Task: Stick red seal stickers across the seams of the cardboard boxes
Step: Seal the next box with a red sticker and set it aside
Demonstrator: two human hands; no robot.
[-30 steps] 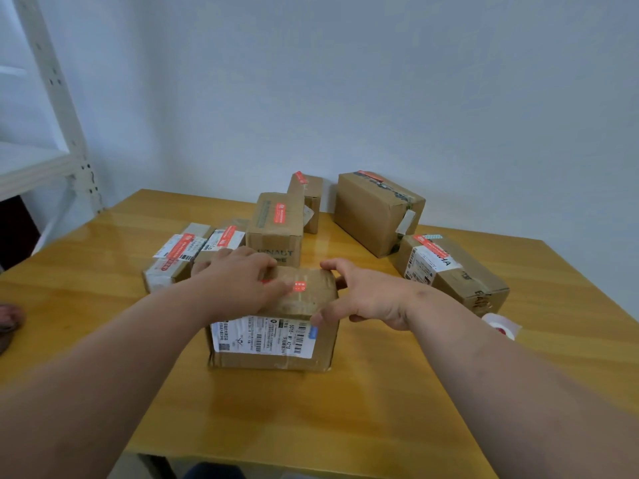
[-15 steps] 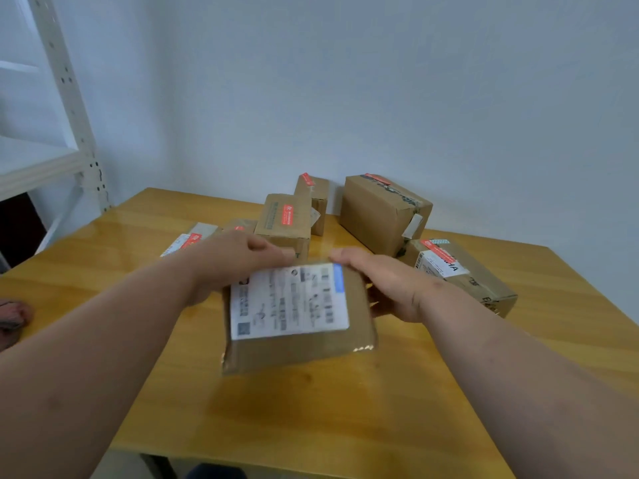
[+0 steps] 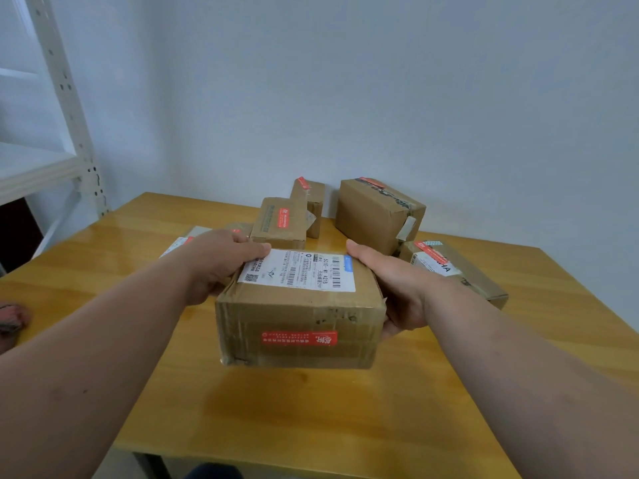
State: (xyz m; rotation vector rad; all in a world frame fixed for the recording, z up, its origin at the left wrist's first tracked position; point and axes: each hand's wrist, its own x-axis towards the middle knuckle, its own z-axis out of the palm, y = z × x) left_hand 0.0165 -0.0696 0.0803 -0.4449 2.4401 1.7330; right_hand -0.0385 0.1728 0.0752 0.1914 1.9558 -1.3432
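Brown cardboard box (image 3: 300, 323) with red seal sticker (image 3: 299, 338), white barcode-printed label (image 3: 298, 273); honey-yellow wooden table (image 3: 311, 409).

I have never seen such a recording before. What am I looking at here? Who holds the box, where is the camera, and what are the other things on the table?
There is no machine here: a person works with two bare hands. The single camera sits on the person's head and looks forward and down, so both arms reach in from the bottom of the picture. The left hand and the right hand grip the two ends of a cardboard box. Its top carries a white shipping label, and its near side carries a red seal sticker. Whether the box touches the wooden table or is slightly lifted, I cannot tell. Behind it on the table are several more boxes, for example a big one and a smaller one, each already with a red sticker. A white shelf stands at the left.
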